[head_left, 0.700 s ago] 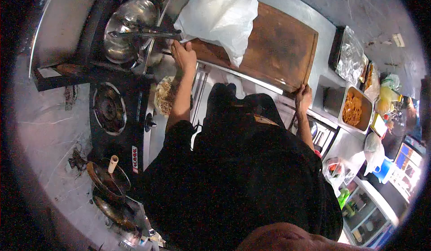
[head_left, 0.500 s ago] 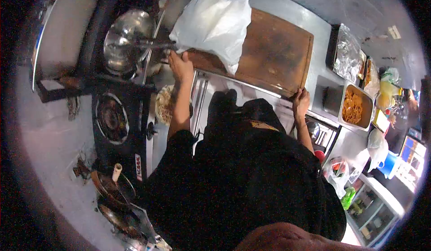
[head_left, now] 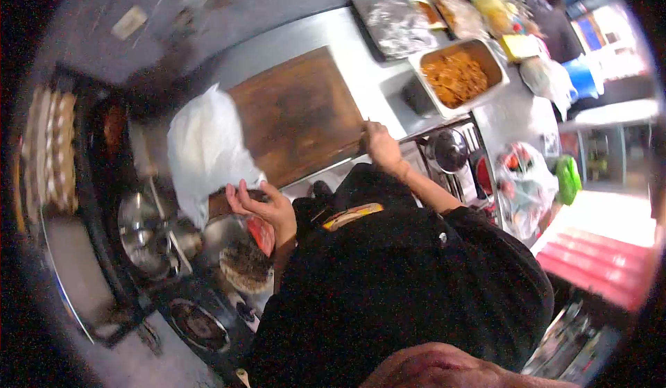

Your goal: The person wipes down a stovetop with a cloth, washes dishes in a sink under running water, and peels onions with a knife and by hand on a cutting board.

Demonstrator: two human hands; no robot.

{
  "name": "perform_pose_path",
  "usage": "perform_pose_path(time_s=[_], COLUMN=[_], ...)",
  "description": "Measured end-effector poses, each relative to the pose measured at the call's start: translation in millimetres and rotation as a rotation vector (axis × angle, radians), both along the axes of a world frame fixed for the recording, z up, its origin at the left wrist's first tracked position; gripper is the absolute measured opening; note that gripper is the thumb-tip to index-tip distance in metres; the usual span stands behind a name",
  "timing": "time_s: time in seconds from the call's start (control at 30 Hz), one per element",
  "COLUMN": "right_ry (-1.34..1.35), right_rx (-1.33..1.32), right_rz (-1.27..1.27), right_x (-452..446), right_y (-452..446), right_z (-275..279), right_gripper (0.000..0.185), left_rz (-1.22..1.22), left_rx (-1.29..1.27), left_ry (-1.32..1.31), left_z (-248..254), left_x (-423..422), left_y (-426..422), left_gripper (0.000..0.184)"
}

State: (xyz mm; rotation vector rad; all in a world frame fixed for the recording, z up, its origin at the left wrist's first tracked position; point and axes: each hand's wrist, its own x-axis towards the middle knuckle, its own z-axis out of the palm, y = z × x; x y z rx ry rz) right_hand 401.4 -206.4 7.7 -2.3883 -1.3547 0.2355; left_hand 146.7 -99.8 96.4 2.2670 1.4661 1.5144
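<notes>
Your left hand (head_left: pixel 269 211) is open, fingers spread beside the bag (head_left: pixel 208 141). Right hand (head_left: pixel 383 148) curls at the board (head_left: pixel 298 114), grip unclear; even pressure steadies it.

Widest open lane: over the bare middle and right of the brown rectangular wooden board (head_left: pixel 302 121), from above. The bulging white plastic bag (head_left: pixel 208 141) blocks its left end. Left hand (head_left: pixel 267 211) sits at the bag's near side, right hand (head_left: pixel 383 145) at the board's near right corner; both crowd the front edge. Bare silver steel counter (head_left: pixel 350 44) gives a strip behind and right of the board. Right side is bounded by the foil-covered dark tray (head_left: pixel 395 23) and rectangular steel pan of orange-brown food (head_left: pixel 454 79).
</notes>
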Motion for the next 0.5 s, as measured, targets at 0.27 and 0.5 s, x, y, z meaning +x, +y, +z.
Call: perform_pose_path(time_s=[0.27, 0.5], right_ry=[-0.163, -0.608], right_rx=[0.401, 0.142], right_rz=[-0.171, -0.486], right_x=[105.6, 378.1], right_y=[-53.2, -134.6], right_z=[157.6, 116.7], right_gripper=[0.050, 0.034], left_rz=[-0.629, -0.939], left_rx=[-0.448, -1.216], left_ry=[-0.067, -0.336], left_z=[22.5, -9.4], left_x=[130.1, 265.5], left_y=[-12.0, -68.7], left_gripper=[0.026, 0.035])
